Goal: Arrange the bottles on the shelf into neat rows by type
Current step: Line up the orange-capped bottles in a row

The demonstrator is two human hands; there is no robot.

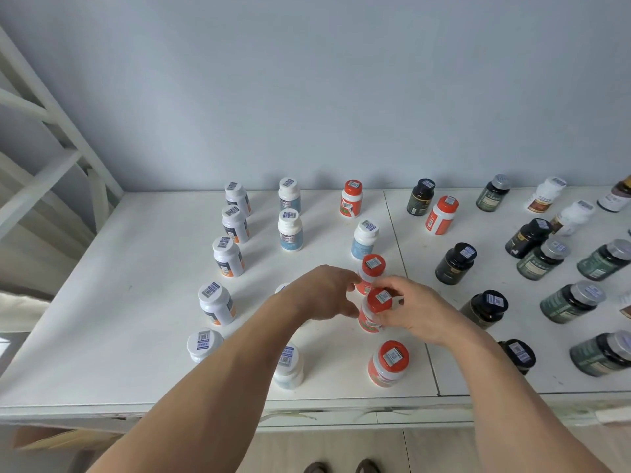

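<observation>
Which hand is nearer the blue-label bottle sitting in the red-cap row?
Left. The left hand is just in front-left of the blue-label bottle; the right hand, holding a red-cap bottle, sits further toward the front.

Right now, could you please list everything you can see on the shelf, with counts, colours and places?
orange-labelled white bottles: five, white caps, leftmost row.
blue-labelled white bottles: at least four, second row; one stray at.
red-capped bottles: five, red and white, middle row; one stray right of the seam.
black bottles: about five, dark, right of the seam.
green bottles: about six, silver caps, far right.
white bottles with brown labels: two, back right.
shelf: one, white.
ladder frame: one, white, left.
left hand: touching a red-capped bottle.
right hand: gripping a red-capped bottle.
</observation>
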